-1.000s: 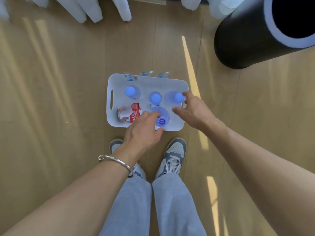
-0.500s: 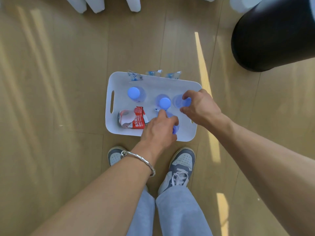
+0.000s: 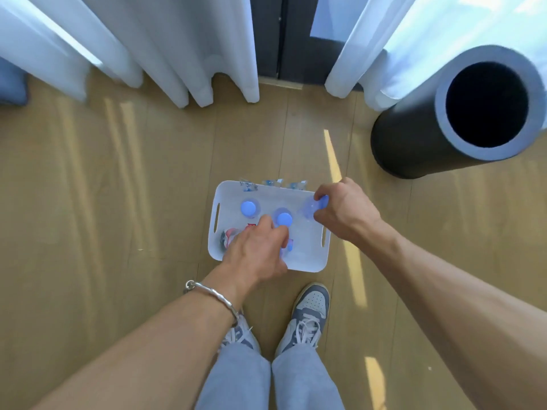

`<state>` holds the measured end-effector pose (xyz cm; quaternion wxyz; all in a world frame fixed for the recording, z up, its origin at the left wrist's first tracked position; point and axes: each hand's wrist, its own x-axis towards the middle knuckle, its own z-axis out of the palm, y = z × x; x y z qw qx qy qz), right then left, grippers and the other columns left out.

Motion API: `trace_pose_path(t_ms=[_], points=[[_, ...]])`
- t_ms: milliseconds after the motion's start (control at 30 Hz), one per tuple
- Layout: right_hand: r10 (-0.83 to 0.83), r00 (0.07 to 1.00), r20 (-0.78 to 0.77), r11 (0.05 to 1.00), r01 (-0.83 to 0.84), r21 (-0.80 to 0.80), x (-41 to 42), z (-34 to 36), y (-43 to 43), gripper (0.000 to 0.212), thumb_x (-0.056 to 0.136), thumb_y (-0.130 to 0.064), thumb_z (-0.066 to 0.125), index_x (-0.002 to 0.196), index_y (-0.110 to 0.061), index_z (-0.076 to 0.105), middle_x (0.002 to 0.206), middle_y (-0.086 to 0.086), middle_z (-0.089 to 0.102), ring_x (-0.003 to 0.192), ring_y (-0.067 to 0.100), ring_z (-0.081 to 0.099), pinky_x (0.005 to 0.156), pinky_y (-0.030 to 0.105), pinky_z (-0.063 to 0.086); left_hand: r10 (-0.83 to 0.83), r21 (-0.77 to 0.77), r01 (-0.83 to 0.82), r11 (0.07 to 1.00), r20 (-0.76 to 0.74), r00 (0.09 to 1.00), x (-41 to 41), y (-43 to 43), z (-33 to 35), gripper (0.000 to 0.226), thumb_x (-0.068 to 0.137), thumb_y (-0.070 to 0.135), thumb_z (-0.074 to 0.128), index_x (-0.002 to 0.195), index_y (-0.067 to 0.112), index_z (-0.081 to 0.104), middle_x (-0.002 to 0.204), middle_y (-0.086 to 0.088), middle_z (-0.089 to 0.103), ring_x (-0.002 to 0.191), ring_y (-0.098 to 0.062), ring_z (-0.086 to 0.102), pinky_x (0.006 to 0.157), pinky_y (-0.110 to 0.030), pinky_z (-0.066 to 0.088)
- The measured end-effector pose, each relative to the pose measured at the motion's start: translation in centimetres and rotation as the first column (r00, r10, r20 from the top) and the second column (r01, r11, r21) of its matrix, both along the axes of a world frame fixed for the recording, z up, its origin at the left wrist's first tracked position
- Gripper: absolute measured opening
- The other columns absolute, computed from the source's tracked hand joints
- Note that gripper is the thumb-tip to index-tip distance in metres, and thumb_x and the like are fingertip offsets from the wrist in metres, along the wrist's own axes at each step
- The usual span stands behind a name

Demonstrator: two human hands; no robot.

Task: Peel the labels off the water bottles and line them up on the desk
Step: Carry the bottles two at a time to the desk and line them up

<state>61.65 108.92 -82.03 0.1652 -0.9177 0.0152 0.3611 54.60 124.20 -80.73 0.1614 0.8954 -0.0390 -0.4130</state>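
2 hands grip from above inside the tray (image 3: pixel 307 260): left hand (image 3: pixel 257 253) curls round the roughly upright near-edge bottle (image 3: pixel 289 246), right hand (image 3: pixel 344 214) round the far-right-corner bottle (image 3: pixel 309 210).

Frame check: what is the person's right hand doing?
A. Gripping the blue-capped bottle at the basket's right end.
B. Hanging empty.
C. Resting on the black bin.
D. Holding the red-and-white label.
A: the right hand is curled round the blue-capped bottle at the right end of the white basket; the red-and-white label lies at its left end, by the left hand, which grips a second bottle.
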Motion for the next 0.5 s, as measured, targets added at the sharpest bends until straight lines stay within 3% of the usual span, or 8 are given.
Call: trace_pose_path(t_ms=[133,267,367,500], points=[[0.010,0.998,0.063,1.000,-0.010,0.005,2.7,8.4,0.3,0.033,0.087,-0.016,0.052,0.117,-0.021,0.063,0.117,0.009,0.048,0.100,0.031,0.057,0.075,0.031,0.044,-0.028,0.043,0.025,0.999,0.072,0.997,2.9,1.2,8.0,0.024,0.088,0.020,0.053,0.111,0.018,0.051,0.115,-0.004,0.042,0.077,-0.026,0.045,0.066,-0.031,0.037],[0.056,0.989,0.135,0.998,-0.060,0.028,6.0,18.3,0.3,0.030,0.084,-0.017,0.058,0.113,-0.023,0.065,0.115,0.005,0.050,0.100,0.027,0.058,0.076,0.030,0.045,-0.099,0.054,0.091,0.994,0.179,0.979,6.8,2.3,17.4,0.017,0.089,0.022,0.052,0.106,0.018,0.052,0.112,-0.004,0.043,0.083,-0.032,0.057,0.070,-0.038,0.047],[0.079,0.980,0.182,0.995,-0.089,0.046,8.2,26.3,0.0,0.029,0.084,-0.016,0.060,0.111,-0.022,0.065,0.108,0.002,0.046,0.101,0.026,0.057,0.076,0.027,0.041,-0.109,0.074,0.093,0.993,0.262,0.959,10.0,3.1,25.0,0.012,0.089,0.026,0.052,0.100,0.022,0.052,0.107,-0.002,0.044,0.080,-0.027,0.052,0.068,-0.034,0.044],[0.055,0.954,0.296,0.997,-0.071,0.044,11.0,35.9,-0.6,0.012,0.081,-0.019,0.062,0.091,-0.026,0.064,0.106,0.000,0.049,0.094,0.023,0.058,0.076,0.030,0.049,-0.100,0.085,0.072,0.994,0.390,0.916,13.9,3.8,36.1,0.007,0.083,0.027,0.052,0.086,0.028,0.046,0.098,0.003,0.045,0.079,-0.022,0.047,0.066,-0.029,0.038]])
